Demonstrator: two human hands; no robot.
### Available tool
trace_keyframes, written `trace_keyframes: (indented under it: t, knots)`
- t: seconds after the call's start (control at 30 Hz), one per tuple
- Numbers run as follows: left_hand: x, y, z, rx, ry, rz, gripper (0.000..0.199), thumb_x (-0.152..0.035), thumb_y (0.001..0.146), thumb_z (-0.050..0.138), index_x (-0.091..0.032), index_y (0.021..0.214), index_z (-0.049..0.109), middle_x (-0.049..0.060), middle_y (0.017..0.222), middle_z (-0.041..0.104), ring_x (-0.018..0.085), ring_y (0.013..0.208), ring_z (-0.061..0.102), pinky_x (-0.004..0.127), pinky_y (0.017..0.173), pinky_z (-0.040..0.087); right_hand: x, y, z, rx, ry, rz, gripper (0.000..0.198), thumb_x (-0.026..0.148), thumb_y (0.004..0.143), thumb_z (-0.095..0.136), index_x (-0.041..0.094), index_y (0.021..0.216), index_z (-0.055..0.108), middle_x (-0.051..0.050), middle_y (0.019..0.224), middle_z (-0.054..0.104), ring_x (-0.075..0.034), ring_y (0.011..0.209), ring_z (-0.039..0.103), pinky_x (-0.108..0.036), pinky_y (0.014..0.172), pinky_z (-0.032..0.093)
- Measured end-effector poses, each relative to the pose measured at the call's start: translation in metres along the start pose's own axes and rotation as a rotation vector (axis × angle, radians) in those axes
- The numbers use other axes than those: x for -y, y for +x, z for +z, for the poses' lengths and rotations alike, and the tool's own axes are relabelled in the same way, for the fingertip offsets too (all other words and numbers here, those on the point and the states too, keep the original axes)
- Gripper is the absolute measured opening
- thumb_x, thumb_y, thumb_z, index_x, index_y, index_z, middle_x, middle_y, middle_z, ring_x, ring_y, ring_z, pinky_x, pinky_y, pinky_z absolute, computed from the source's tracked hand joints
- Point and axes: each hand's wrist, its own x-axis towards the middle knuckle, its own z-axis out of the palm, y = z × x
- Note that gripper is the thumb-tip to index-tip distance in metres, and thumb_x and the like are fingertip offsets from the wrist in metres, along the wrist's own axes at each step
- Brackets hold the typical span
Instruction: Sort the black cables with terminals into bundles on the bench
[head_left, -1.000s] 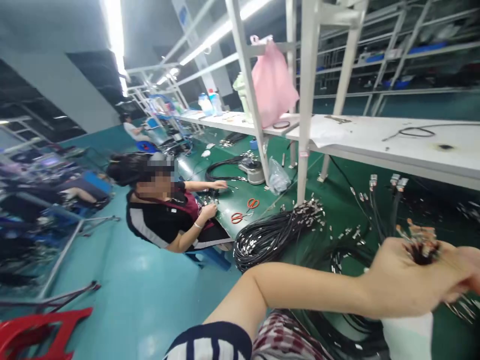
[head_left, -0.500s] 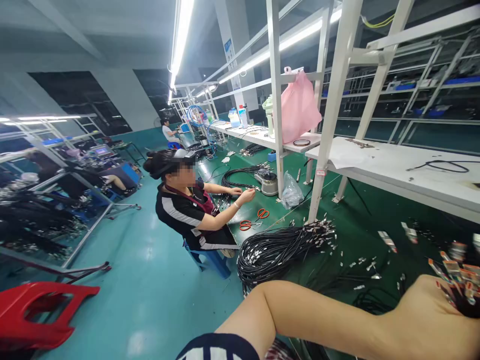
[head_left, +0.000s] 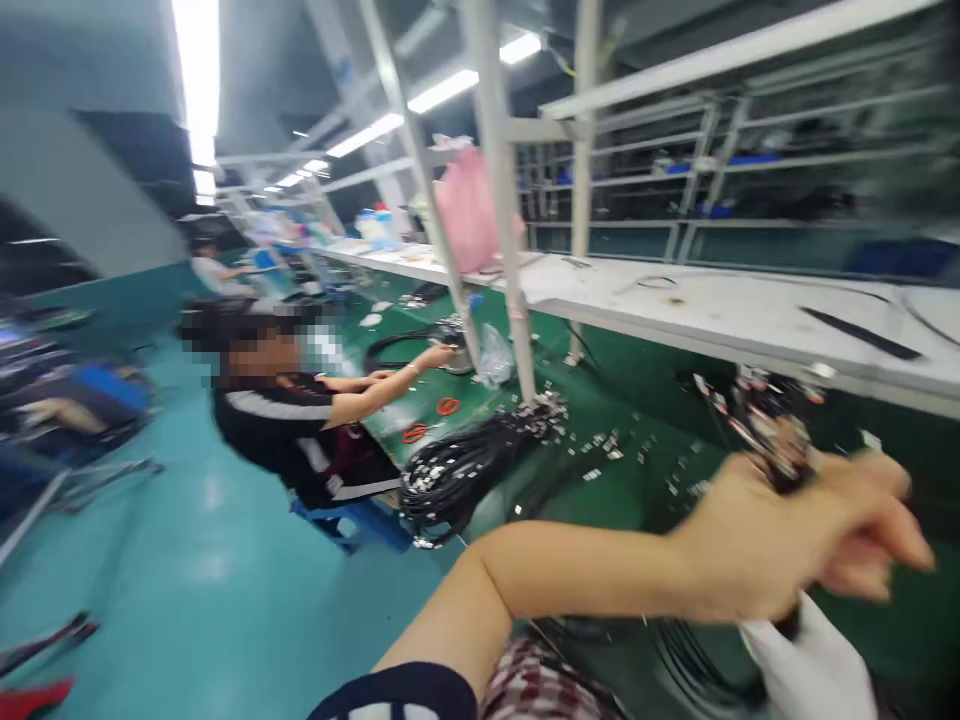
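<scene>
My left hand (head_left: 780, 535) reaches across from the lower left, closed around a bundle of black cables (head_left: 784, 462). The stripped, metal-tipped ends with coppery and white bits stick up above the fist, blurred by motion. Below it, what looks like a white glove (head_left: 814, 660) covers my right hand, near the lower part of the bundle; its fingers are hidden behind my left hand and wrist. Loops of black cable (head_left: 694, 660) lie under my hands on the green work surface (head_left: 630, 480).
A co-worker (head_left: 277, 420) sits at the left of the bench. A coiled cable pile (head_left: 465, 470), orange-handled scissors (head_left: 414, 433) and small scattered connectors lie between us. White shelf posts (head_left: 510, 250) and a white shelf (head_left: 720, 315) rise behind; a pink bag (head_left: 472, 210) hangs there.
My view has swung right, so the co-worker and posts sit further left. More of my left hand and the cable bundle shows, and the white glove has come into view.
</scene>
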Motion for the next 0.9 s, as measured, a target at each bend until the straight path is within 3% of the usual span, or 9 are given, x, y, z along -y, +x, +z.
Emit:
trace_keyframes:
  t: [0.07, 0.1, 0.23, 0.37, 0.5, 0.63, 0.73, 0.83, 0.9]
  knots:
    - [-0.003, 0.002, 0.015, 0.012, -0.040, 0.018, 0.054, -0.059, 0.064, 0.076, -0.013, 0.055, 0.050, -0.006, 0.045, 0.033, 0.001, 0.037, 0.024, 0.018, 0.038, 0.017, -0.016, -0.017, -0.023, -0.049, -0.048, 0.073, 0.040, 0.054, 0.062, 0.075, 0.020, 0.082, 0.068, -0.006, 0.066, 0.063, -0.028, 0.063, 0.060, -0.036, 0.050, 0.049]
    - [-0.003, 0.004, 0.021, -0.002, -0.029, 0.010, 0.051, -0.055, 0.071, 0.073, -0.013, 0.055, 0.048, -0.008, 0.044, 0.026, 0.001, 0.038, 0.020, 0.017, 0.039, 0.016, -0.022, -0.021, -0.030, -0.031, -0.060, 0.065, 0.036, 0.050, 0.065, 0.074, 0.018, 0.077, 0.067, -0.006, 0.067, 0.064, -0.027, 0.066, 0.061, -0.034, 0.056, 0.050]
    - [0.017, 0.015, 0.035, 0.006, 0.037, -0.066, 0.045, -0.048, 0.088, 0.059, -0.014, 0.061, 0.047, -0.008, 0.048, 0.021, 0.002, 0.039, 0.022, 0.016, 0.041, 0.021, -0.043, -0.017, -0.037, -0.034, 0.062, 0.014, 0.032, 0.044, 0.073, 0.069, 0.013, 0.082, 0.066, -0.004, 0.076, 0.066, -0.021, 0.071, 0.059, -0.028, 0.062, 0.048]
    - [0.038, 0.024, 0.043, -0.005, 0.132, -0.092, 0.046, -0.049, 0.091, 0.053, -0.015, 0.062, 0.045, -0.007, 0.050, 0.022, 0.002, 0.039, 0.023, 0.016, 0.042, 0.025, -0.069, -0.012, -0.049, -0.054, 0.067, -0.011, 0.029, 0.041, 0.078, 0.069, 0.014, 0.090, 0.065, -0.003, 0.083, 0.067, -0.021, 0.077, 0.060, -0.029, 0.070, 0.046]
    - [0.042, 0.034, 0.041, 0.060, 0.276, -0.047, 0.046, -0.049, 0.088, 0.058, -0.013, 0.062, 0.048, -0.007, 0.050, 0.026, 0.002, 0.040, 0.024, 0.016, 0.042, 0.024, -0.092, -0.017, -0.079, -0.040, -0.081, -0.050, 0.030, 0.039, 0.077, 0.072, 0.016, 0.095, 0.064, -0.003, 0.087, 0.063, -0.020, 0.080, 0.058, -0.030, 0.074, 0.045]
    - [0.053, 0.046, 0.041, 0.230, 0.453, -0.140, 0.045, -0.046, 0.085, 0.064, -0.012, 0.060, 0.050, -0.006, 0.051, 0.033, 0.000, 0.042, 0.024, 0.015, 0.042, 0.020, -0.086, -0.019, -0.101, 0.015, -0.204, 0.032, 0.051, 0.044, 0.069, 0.079, 0.015, 0.107, 0.062, -0.001, 0.075, 0.057, -0.018, 0.065, 0.050, -0.028, 0.061, 0.041]
    - [0.075, 0.054, 0.053, 0.407, 0.554, -0.292, 0.047, -0.050, 0.085, 0.060, -0.012, 0.060, 0.050, -0.003, 0.054, 0.040, 0.001, 0.043, 0.028, 0.015, 0.042, 0.021, -0.067, -0.015, -0.095, 0.103, -0.223, 0.016, 0.057, 0.051, 0.060, 0.082, 0.014, 0.098, 0.062, -0.002, 0.071, 0.055, -0.018, 0.063, 0.046, -0.030, 0.060, 0.039]
    - [0.101, 0.069, 0.068, 0.506, 0.629, -0.407, 0.048, -0.051, 0.087, 0.057, -0.013, 0.060, 0.047, -0.004, 0.052, 0.036, 0.002, 0.043, 0.028, 0.016, 0.041, 0.022, -0.056, -0.010, -0.080, 0.175, -0.007, 0.042, 0.041, 0.056, 0.073, 0.069, 0.016, 0.082, 0.061, -0.002, 0.066, 0.054, -0.019, 0.062, 0.045, -0.030, 0.060, 0.038]
    - [0.115, 0.084, 0.071, 0.506, 0.654, -0.444, 0.048, -0.051, 0.090, 0.052, -0.013, 0.062, 0.045, -0.005, 0.052, 0.033, 0.002, 0.042, 0.027, 0.017, 0.042, 0.023, -0.059, -0.009, -0.074, 0.145, 0.121, 0.139, 0.045, 0.058, 0.085, 0.053, 0.019, 0.063, 0.051, -0.001, 0.054, 0.046, -0.016, 0.053, 0.039, -0.029, 0.054, 0.034]
